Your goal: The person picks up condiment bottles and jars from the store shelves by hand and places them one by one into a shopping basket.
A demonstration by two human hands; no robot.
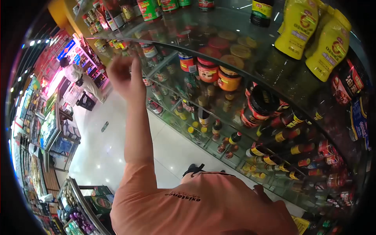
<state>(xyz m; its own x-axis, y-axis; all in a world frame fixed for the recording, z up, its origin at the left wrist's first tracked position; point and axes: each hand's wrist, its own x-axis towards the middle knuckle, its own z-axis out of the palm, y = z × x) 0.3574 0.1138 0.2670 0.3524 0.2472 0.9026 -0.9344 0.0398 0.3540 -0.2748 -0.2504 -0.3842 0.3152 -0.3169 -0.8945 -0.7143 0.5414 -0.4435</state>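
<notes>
My left hand (126, 76) is raised at the end of my outstretched arm, beside the left end of glass shelves (188, 53). Its fingers are loosely bent and somewhat blurred, with a gap between them and nothing visible in the hand. Small bottles and jars stand on the shelf levels nearest to it. Farther right are a red-lidded jar (207, 70), an orange jar (229, 80) and a large black-lidded tub (256, 107). Yellow squeeze bottles (297, 29) stand on the upper shelf. My right hand does not show.
Many sauce bottles (288, 135) fill the lower right shelves. Pale floor tiles (103, 137) run along the left. A person (80, 76) in light clothes stands in the back left near a black basket (85, 101). Produce stands (76, 211) line the left side.
</notes>
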